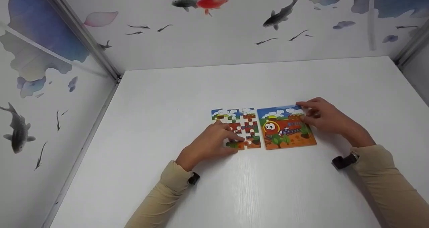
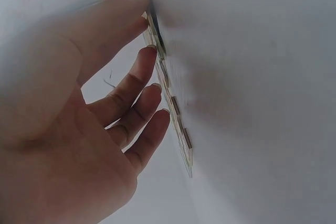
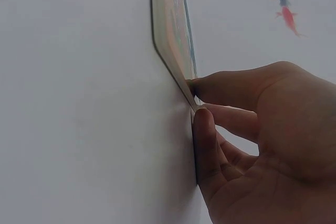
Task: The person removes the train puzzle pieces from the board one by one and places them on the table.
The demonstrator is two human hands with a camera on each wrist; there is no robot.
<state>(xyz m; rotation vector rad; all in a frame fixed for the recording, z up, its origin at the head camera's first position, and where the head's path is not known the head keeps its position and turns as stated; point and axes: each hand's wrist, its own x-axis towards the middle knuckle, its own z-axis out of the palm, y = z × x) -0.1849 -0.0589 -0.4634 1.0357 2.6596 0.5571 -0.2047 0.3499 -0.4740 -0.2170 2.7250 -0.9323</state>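
My left hand (image 1: 214, 139) lies over spread jigsaw pieces (image 1: 250, 126), with loosely bent, spread fingers touching them. In the left wrist view, the left hand's fingertips meet the thin edges of the pieces (image 2: 176, 106). The pieces carry parts of a colourful picture, and gaps show between them; the hand covers some. Just to their right lies a square board (image 1: 285, 139) printed with a red, big-eyed train. My right hand (image 1: 326, 117) grips this board at its right side, thumb and fingers bent about the edge. In the right wrist view, fingers meet the board's corner (image 3: 176, 72).
Both items lie on a white table (image 1: 214, 191). A white panel (image 1: 234, 30) painted with fish stands along the back, and another panel (image 1: 37, 121) closes off the left side. Each wrist wears a black strap (image 1: 345, 161).
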